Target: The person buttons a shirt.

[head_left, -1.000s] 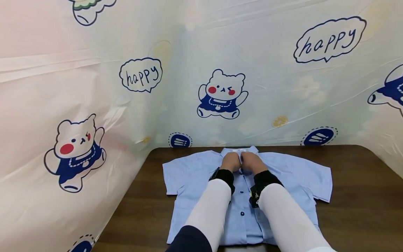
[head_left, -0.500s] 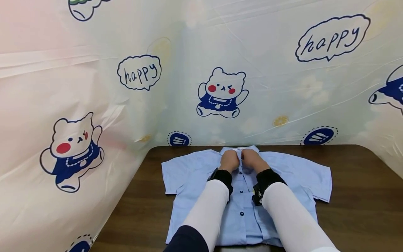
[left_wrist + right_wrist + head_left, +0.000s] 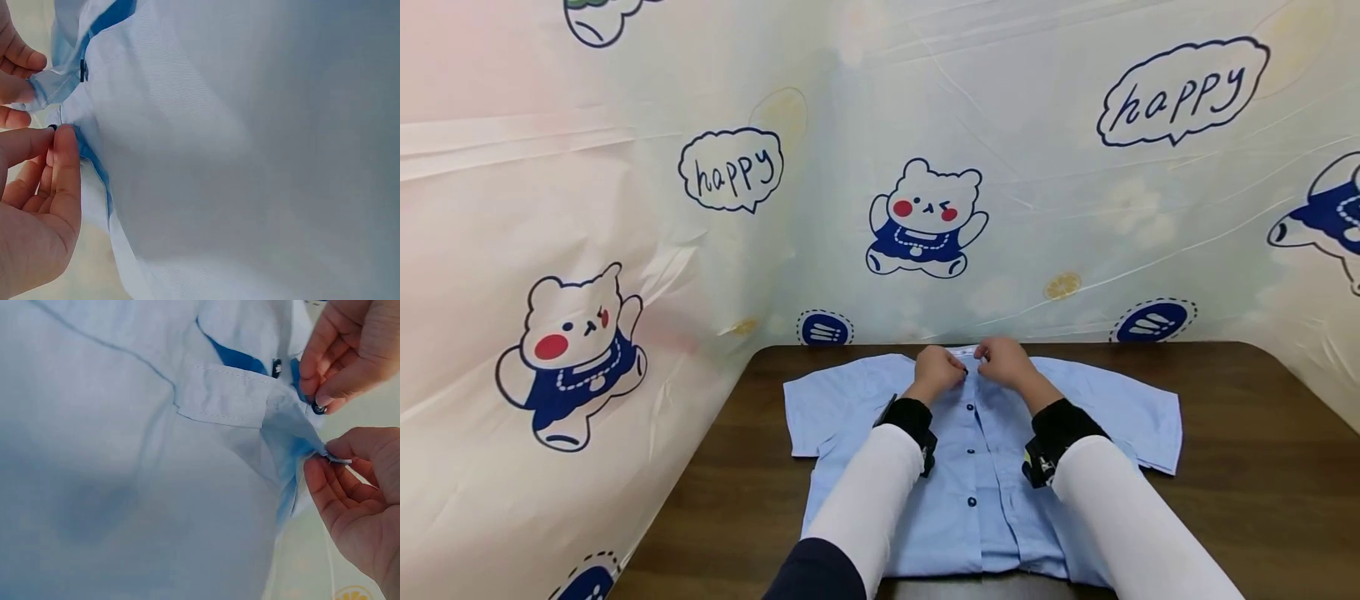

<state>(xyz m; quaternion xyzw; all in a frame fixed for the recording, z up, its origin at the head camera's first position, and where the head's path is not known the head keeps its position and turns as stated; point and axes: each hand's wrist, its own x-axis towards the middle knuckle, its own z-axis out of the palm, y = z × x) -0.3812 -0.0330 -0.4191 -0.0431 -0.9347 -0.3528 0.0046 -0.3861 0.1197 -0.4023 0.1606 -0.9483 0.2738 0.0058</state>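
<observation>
A light blue short-sleeved shirt (image 3: pixel 925 500) lies face up, collar at the far side, with dark buttons down its front. Near the collar my left hand (image 3: pixel 936 372) pinches a dark button (image 3: pixel 319 408) between thumb and finger. Just to its right, my right hand (image 3: pixel 1003 364) pinches the shirt's other front edge (image 3: pixel 53 87), which is lifted a little. The right wrist view shows the two hands apart, a short gap between the button and that edge. Another dark button (image 3: pixel 277 368) shows beside the left hand's fingers. Below, a button (image 3: pixel 972 502) sits on the front strip.
The shirt lies on a dark brown wooden table (image 3: pixel 1247 433). A pale curtain (image 3: pixel 1037 150) printed with bears and "happy" bubbles hangs behind and to the left. At the near edge, a grey strip (image 3: pixel 977 587) shows below the hem.
My hands have moved apart and slightly toward the collar. Fingers that were bunched together now show separately, one hand on a button and one on the opposite edge.
</observation>
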